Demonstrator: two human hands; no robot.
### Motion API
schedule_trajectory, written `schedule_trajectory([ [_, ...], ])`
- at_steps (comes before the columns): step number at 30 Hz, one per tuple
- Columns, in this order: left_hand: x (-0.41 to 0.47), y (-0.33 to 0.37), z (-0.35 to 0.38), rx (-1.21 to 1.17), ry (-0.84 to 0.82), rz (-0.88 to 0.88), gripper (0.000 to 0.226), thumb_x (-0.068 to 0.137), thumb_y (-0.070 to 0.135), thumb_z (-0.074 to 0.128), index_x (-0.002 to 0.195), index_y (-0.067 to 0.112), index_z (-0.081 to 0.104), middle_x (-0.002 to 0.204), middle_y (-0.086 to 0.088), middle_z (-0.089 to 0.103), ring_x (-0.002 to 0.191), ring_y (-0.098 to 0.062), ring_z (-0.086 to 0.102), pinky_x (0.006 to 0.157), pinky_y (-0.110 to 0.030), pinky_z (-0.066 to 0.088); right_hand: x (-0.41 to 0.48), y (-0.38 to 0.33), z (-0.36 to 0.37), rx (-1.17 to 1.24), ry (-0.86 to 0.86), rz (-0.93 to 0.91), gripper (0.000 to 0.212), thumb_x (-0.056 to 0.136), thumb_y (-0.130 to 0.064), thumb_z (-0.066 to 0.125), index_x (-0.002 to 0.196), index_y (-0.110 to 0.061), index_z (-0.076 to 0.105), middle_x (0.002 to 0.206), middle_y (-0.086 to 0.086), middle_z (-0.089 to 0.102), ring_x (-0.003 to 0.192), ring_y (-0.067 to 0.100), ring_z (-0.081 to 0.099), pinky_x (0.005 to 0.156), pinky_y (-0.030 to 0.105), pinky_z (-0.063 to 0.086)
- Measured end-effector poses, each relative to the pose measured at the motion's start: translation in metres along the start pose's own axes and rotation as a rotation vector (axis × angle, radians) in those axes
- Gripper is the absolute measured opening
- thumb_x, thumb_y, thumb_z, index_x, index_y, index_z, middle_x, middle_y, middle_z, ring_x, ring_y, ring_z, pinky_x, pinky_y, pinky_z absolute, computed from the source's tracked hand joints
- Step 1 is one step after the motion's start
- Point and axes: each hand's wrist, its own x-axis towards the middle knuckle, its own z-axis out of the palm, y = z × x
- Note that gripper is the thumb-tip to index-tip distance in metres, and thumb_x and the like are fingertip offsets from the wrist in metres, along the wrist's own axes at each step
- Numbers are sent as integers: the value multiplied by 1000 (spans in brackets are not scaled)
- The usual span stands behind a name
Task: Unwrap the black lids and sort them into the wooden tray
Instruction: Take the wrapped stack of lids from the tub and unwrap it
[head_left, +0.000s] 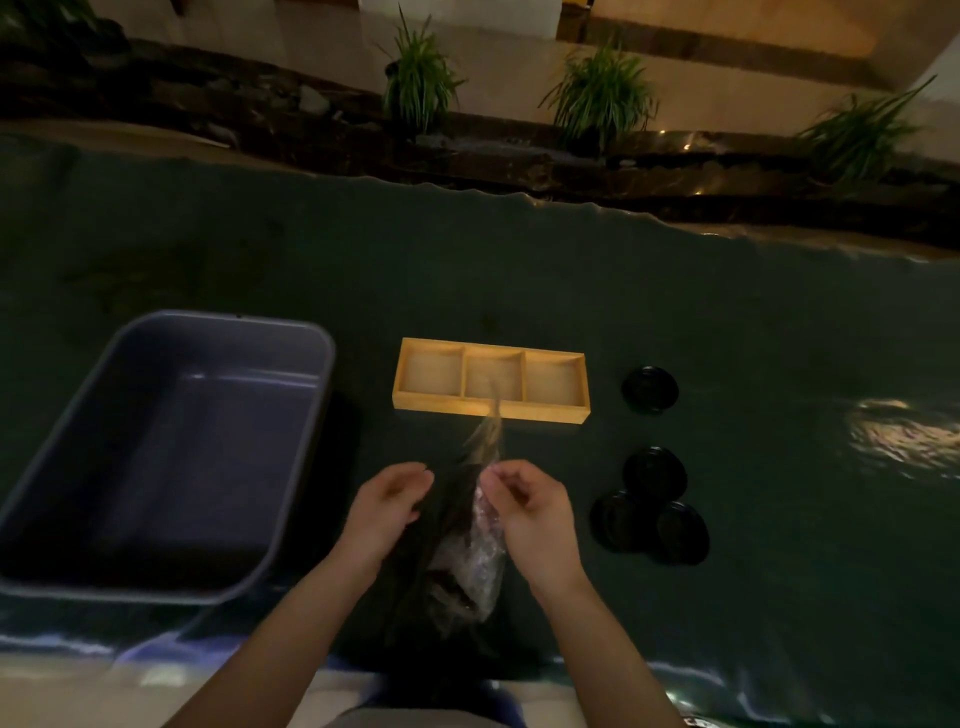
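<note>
A wooden tray (491, 412) with three compartments, all bare, lies on the dark table ahead of me. Right of it sits one black lid (650, 389). Three more black lids (654, 472) (618, 521) (681, 532) cluster nearer me on the right. Between my hands hangs a clear plastic wrap (470, 561), blurred, with something dark inside. My left hand (387, 501) pinches its left side. My right hand (530, 512) pinches its top right edge. A thin strip of the wrap rises toward the tray.
A large grey plastic tub (78, 452) stands at the left. The table is covered by a dark cloth (727, 312), with a bright light patch at the far right. Potted grasses and a stone ledge lie beyond the far edge.
</note>
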Motion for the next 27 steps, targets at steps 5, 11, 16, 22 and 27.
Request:
schedule_trajectory([
  [5,-27,25,30,143,-205,211,18,94,32,69,110,26,73,94,5,79,85,-12,76,66,-26,61,-4,4,-2,-79,-21,-83,15,96,-17,70,87,-27,76,79,-1,76,71,12,72,67,32,60],
  [11,-34,26,39,86,-178,236,14,94,15,70,104,18,79,91,-11,80,86,-32,77,75,-43,66,-9,10,-8,-117,-79,-129,13,99,-15,66,94,-19,78,82,-2,77,75,14,73,68,30,59],
  [16,-31,24,35,140,-141,274,25,90,13,74,81,35,83,83,-1,81,76,-14,76,72,-27,62,-12,14,-14,-103,-52,-98,10,92,-19,75,89,-27,80,82,-8,79,74,6,73,66,17,55],
  [22,-21,30,1,106,115,266,18,95,13,67,85,26,77,78,-2,76,73,-14,73,79,-37,61,-18,18,-50,101,303,-6,16,95,-16,71,84,-24,77,68,-6,71,62,2,62,63,21,51],
  [27,-26,43,-26,280,138,560,43,100,9,56,109,51,52,101,10,72,88,-7,73,78,-20,58,-21,11,-80,-142,461,-146,7,97,-25,68,91,-25,70,76,-4,71,70,13,67,70,31,55],
])
